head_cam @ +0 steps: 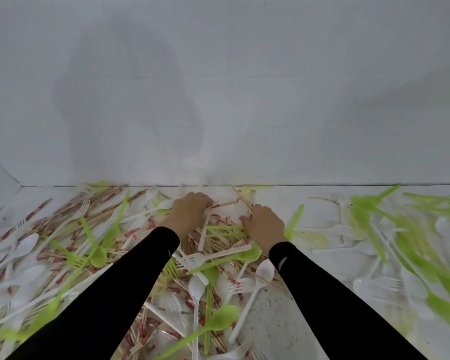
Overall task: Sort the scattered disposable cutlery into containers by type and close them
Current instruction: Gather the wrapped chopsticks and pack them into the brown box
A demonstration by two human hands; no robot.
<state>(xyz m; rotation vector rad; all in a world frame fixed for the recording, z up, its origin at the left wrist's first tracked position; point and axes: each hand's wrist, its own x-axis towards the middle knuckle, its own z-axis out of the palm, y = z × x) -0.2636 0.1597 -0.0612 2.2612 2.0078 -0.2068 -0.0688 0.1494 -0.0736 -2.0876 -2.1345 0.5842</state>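
Disposable cutlery lies scattered over a white table (276, 318): wooden chopsticks (70, 219) with red-printed wrappers, white plastic spoons (196, 289) and forks (192, 259), green spoons (224, 318) and green forks (73, 258). Both of my arms, in black sleeves, reach to the far edge by the wall. My left hand (189, 211) has its fingers curled down onto several chopsticks (224, 203). My right hand (265, 227) pinches chopsticks (242, 198) that slant up towards the wall. No container is in view.
A white wall (218, 100) rises right behind the table's far edge. At the right lies a blurred heap of green cutlery (400, 229) and white cutlery (442, 227). A bare, scuffed patch of table shows between my forearms.
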